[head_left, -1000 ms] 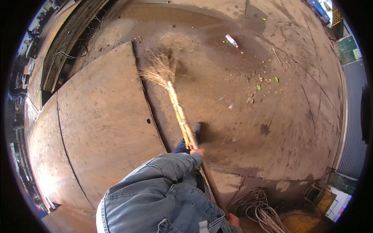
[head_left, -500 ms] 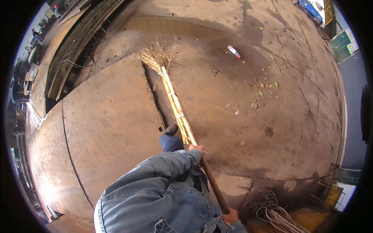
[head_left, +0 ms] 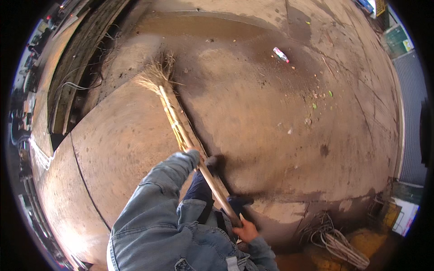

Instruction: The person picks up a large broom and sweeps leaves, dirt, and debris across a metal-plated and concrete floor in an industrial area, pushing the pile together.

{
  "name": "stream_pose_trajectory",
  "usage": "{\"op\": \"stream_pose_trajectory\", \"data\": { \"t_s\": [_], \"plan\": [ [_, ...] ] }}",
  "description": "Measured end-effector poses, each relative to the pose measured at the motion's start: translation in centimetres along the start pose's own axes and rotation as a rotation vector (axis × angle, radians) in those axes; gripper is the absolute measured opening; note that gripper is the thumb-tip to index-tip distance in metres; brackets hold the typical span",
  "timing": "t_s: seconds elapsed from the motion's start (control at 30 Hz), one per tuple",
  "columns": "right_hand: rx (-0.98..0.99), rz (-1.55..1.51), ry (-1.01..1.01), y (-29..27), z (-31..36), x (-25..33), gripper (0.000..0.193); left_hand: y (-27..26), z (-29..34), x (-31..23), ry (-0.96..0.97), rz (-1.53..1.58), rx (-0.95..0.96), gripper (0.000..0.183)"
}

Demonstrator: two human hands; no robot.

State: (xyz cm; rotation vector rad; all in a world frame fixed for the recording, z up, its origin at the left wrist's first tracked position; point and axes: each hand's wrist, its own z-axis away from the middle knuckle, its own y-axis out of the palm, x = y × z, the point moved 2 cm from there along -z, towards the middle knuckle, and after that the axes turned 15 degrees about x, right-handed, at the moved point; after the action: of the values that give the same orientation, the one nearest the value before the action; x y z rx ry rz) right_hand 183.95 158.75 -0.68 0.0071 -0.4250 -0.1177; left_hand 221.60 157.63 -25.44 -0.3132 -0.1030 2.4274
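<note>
A long-handled twig broom (head_left: 170, 112) slants from the lower middle up to the left, its bristles spread over the brown floor beside a seam. Pale strips bind the bristle bundle to the wooden pole. My left hand (head_left: 194, 156) is wrapped round the pole partway along, its fingers partly hidden by the denim sleeve. Close to the pole's near end, my right hand (head_left: 246, 230) is closed on it. My dark shoes show beneath the pole, between the two hands.
Right of the broom lie a plastic bottle (head_left: 280, 54) and scattered leaves and debris (head_left: 315, 95). Long timber beams (head_left: 68, 77) run along the left. A coiled hose or cable (head_left: 343, 248) lies at lower right, and a corrugated wall (head_left: 410, 113) stands at the right edge.
The broom's bristles have swung left and slightly nearer. My left hand has moved left and farther away, my right hand left and up. Both shoes now show under the pole.
</note>
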Motion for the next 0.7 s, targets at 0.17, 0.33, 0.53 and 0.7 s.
{"op": "stream_pose_trajectory", "data": {
  "t_s": [0.17, 0.33, 0.53, 0.7],
  "plan": [
    [-0.145, -0.103, 0.326, 8.8, 11.7, -8.9, 0.042, 7.0, 3.3, 18.9, -0.121, -0.072, 0.457, 0.025],
    [-0.323, -0.093, 0.444, 17.8, 22.0, -16.5, 0.044, 10.7, 17.0, 22.7, -0.174, -0.408, 0.698, 0.049],
    [-0.41, 0.072, 0.288, 21.5, 22.6, -26.6, 0.046, 12.6, 19.4, 29.0, 0.082, -0.171, 0.558, 0.064],
    [-0.395, 0.122, 0.352, 18.1, 23.1, -23.7, 0.036, 9.0, 23.4, 30.2, -0.098, -0.149, 0.49, 0.029]
  ]
}}
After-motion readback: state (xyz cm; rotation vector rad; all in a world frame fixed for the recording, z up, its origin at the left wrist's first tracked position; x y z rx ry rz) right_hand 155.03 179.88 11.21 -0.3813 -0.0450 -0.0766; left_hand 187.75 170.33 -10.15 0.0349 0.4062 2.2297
